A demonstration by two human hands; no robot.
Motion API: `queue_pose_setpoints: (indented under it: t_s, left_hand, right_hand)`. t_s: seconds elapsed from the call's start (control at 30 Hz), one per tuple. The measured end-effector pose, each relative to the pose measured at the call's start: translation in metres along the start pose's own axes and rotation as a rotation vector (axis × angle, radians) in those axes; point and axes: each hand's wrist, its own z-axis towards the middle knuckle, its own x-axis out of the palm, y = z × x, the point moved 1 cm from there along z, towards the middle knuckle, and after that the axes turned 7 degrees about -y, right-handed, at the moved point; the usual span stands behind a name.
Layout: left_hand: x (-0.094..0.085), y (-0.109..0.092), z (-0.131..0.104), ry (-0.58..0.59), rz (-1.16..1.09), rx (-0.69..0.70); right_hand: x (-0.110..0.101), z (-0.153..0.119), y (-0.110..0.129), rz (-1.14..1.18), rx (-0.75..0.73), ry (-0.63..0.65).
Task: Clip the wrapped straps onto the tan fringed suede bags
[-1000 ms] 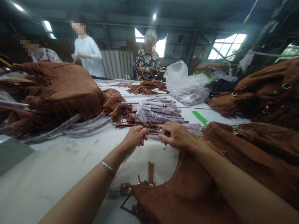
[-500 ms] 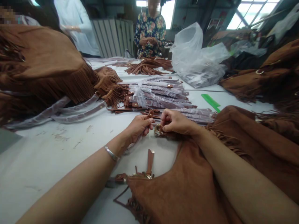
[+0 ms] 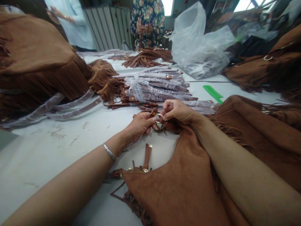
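A brown suede bag (image 3: 174, 175) lies in front of me, with a zipper pull (image 3: 147, 155) standing out near its left end. My left hand (image 3: 141, 125) pinches the end of a brown strap (image 3: 153, 113). Beside it, my right hand (image 3: 175, 112) is closed on the bag's upper corner by a gold ring (image 3: 159, 117). The ring sits between the fingertips of both hands, touching the strap end. Whether the strap passes through the ring is too small to tell.
Plastic-wrapped straps (image 3: 155, 84) lie just beyond my hands. A green comb (image 3: 213, 93) and a clear plastic bag (image 3: 199, 47) are at the back right. Fringed brown bags (image 3: 35, 47) are piled left, more at right. Two people stand across the table (image 3: 58, 150).
My hands have come closer together, and the gold ring has risen to the left fingertips. The view has tilted down a little. The person in the floral top has moved their hands.
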Motion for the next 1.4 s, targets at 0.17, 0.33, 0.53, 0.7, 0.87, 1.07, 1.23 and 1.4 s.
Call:
queue_pose_setpoints:
  t_s: [0.17, 0.33, 0.53, 0.7, 0.87, 1.07, 1.23, 1.4]
  left_hand:
    - [0.005, 0.008, 0.001, -0.058, -0.068, 0.076]
    - [0.007, 0.006, 0.0, -0.068, -0.074, 0.12]
    - [0.0, -0.004, 0.01, -0.066, -0.041, 0.16]
    - [0.007, -0.008, 0.012, -0.112, -0.171, 0.188]
    - [0.016, -0.006, 0.008, -0.035, -0.389, 0.028]
    - [0.004, -0.022, 0.018, 0.161, -0.26, -0.033]
    - [-0.005, -0.04, 0.027, 0.224, -0.052, -0.027]
    - [0.006, -0.025, 0.017, 0.088, -0.3, 0.01]
  right_hand:
    - [0.0, 0.0, 0.0, -0.01, -0.01, 0.002]
    - [0.0, -0.005, 0.006, -0.116, -0.027, 0.014]
    - [0.0, -0.023, 0.018, -0.993, -0.304, 0.052]
    - [-0.005, -0.023, 0.018, -1.086, -0.381, 0.063]
    - [-0.006, -0.021, 0.017, -1.107, -0.338, -0.006]
    - [0.003, -0.027, 0.022, -1.104, -0.366, -0.029]
    - [0.001, -0.029, 0.027, -1.045, -0.38, -0.015]
    - [-0.001, -0.025, 0.026, -1.12, -0.353, -0.144]
